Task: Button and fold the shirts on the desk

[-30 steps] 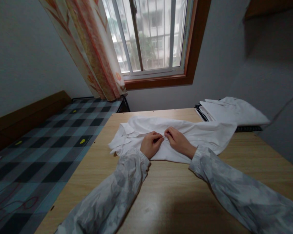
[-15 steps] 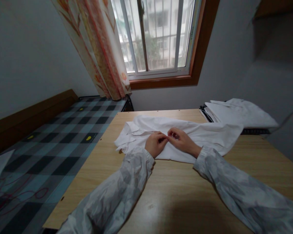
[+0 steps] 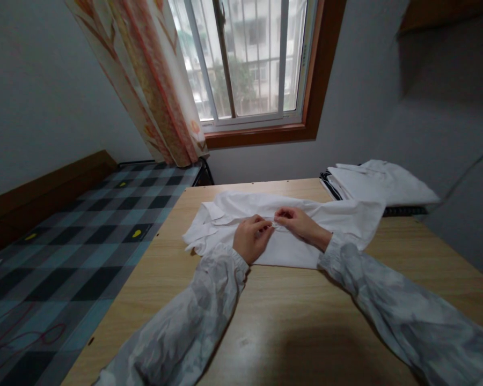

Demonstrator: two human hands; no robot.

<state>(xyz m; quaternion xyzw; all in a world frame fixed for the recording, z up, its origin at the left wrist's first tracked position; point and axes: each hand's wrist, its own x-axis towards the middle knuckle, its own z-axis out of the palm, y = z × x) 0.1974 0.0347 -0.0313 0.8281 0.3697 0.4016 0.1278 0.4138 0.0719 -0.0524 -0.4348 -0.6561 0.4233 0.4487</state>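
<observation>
A white shirt (image 3: 338, 222) lies spread across the far half of a wooden table (image 3: 290, 316), its collar toward the left. My left hand (image 3: 251, 238) and my right hand (image 3: 300, 222) rest on the shirt's middle, fingertips nearly touching. Both hands pinch the shirt's front edge between thumb and fingers, at a spot too small to make out. Pale patterned sleeves cover both my forearms.
A stack of folded white clothes (image 3: 380, 182) sits on something dark at the table's far right corner. A bed with a checked blue and black cover (image 3: 76, 241) runs along the left. Behind the table are a window (image 3: 249, 59) and a patterned curtain (image 3: 153, 80).
Both hands stay pinched together on the shirt's front, working slightly farther along it. The view has swayed a little; the shirt lies much as before.
</observation>
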